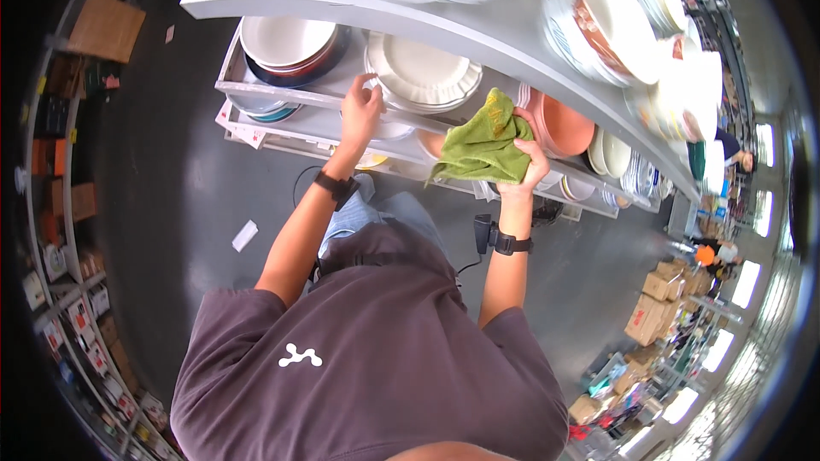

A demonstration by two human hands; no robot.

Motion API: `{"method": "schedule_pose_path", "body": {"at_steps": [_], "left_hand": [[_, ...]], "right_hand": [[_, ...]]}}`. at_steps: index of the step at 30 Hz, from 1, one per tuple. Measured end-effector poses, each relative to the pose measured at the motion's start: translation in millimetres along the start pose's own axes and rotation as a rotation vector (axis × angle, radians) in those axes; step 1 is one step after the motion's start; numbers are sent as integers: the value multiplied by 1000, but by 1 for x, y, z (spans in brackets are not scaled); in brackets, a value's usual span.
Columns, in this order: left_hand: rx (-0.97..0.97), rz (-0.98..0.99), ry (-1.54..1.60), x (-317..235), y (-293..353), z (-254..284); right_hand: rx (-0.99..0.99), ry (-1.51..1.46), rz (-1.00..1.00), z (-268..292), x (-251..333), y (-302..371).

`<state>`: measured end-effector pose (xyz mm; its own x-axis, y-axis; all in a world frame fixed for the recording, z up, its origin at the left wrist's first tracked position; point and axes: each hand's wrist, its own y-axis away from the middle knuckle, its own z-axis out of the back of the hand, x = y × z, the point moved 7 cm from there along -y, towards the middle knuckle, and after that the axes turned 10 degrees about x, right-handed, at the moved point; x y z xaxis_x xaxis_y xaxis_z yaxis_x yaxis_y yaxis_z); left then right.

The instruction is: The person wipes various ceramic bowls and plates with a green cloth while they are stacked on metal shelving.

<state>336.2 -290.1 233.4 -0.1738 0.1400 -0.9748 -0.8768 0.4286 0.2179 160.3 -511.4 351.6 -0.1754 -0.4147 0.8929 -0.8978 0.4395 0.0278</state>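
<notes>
A crumpled green cloth (483,143) hangs from my right hand (531,164), whose fingers are closed around its right side. My left hand (362,109) is at the front edge of the middle shelf, with its fingers loosely bent and apart and nothing seen in them. Just beyond it lies a stack of white plates (423,68) with wavy rims. To its left stand nested bowls (289,39), a white one on top and darker ones beneath. Right of the cloth, an orange-pink bowl (565,126) leans on its side.
The upper grey shelf (410,13) juts out above, bearing bowls with patterned sides (598,21). More dishes sit on the lower tier. A white slip (245,236) lies on the floor. Racks with boxes (107,27) line the left; cardboard cartons (653,312) are piled at right.
</notes>
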Motion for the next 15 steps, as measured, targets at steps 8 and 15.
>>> {"method": "schedule_pose_path", "body": {"at_steps": [8,15], "left_hand": [[643,180,102,14,87,-56],[638,221,-161,48,180,-27]], "right_hand": [[3,-512,-22,-11,-58,62],[194,-336,-224,-44,-145,146]]}}
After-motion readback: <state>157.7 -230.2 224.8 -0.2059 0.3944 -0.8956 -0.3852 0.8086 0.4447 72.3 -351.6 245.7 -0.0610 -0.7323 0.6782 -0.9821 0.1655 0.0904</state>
